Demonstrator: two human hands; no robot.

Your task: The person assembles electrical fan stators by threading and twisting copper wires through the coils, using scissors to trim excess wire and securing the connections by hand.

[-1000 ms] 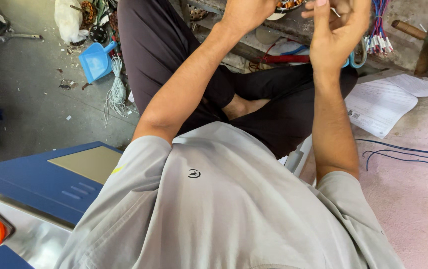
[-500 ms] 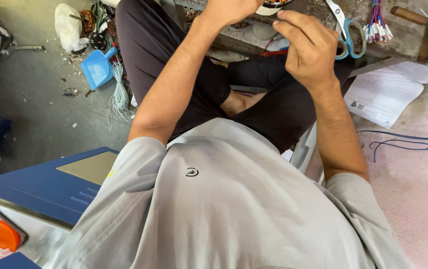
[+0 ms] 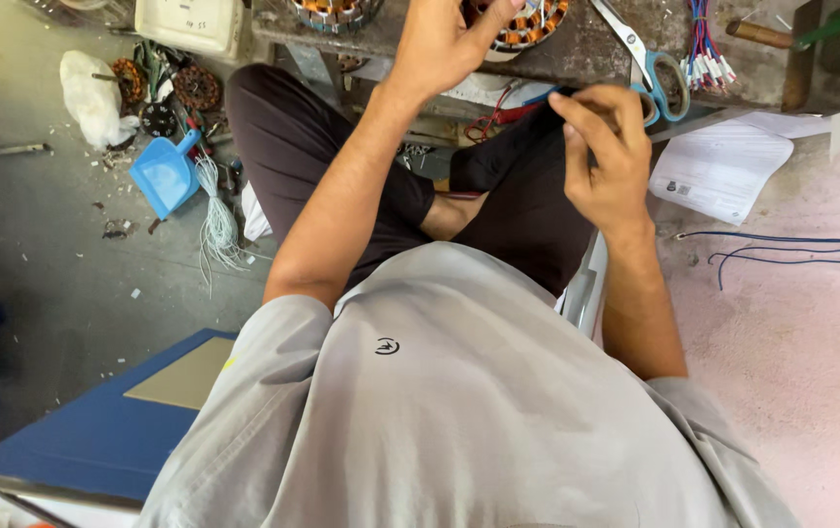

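Note:
My left hand [image 3: 449, 44] reaches forward onto the low workbench [image 3: 596, 49] and grips the edge of a round motor stator with copper windings [image 3: 532, 24]. My right hand [image 3: 604, 156] hovers lower, over my dark trousers, with thumb and fingers pinched together; I see nothing between them. Scissors with blue handles [image 3: 657, 76] lie on the bench just beyond the right hand. A second wound stator [image 3: 332, 12] sits at the bench's left end.
A bundle of coloured wires [image 3: 704, 44] hangs at the bench edge. A printed paper sheet [image 3: 723, 171] and blue cables [image 3: 792, 249] lie on the pink floor at right. At left are a blue dustpan [image 3: 166, 176], white cord [image 3: 213, 220] and a blue board [image 3: 97, 420].
My right hand has come down from up near the bench to a spot over my lap, fingers still pinched. My left hand stays at the stator. The view has tilted slightly.

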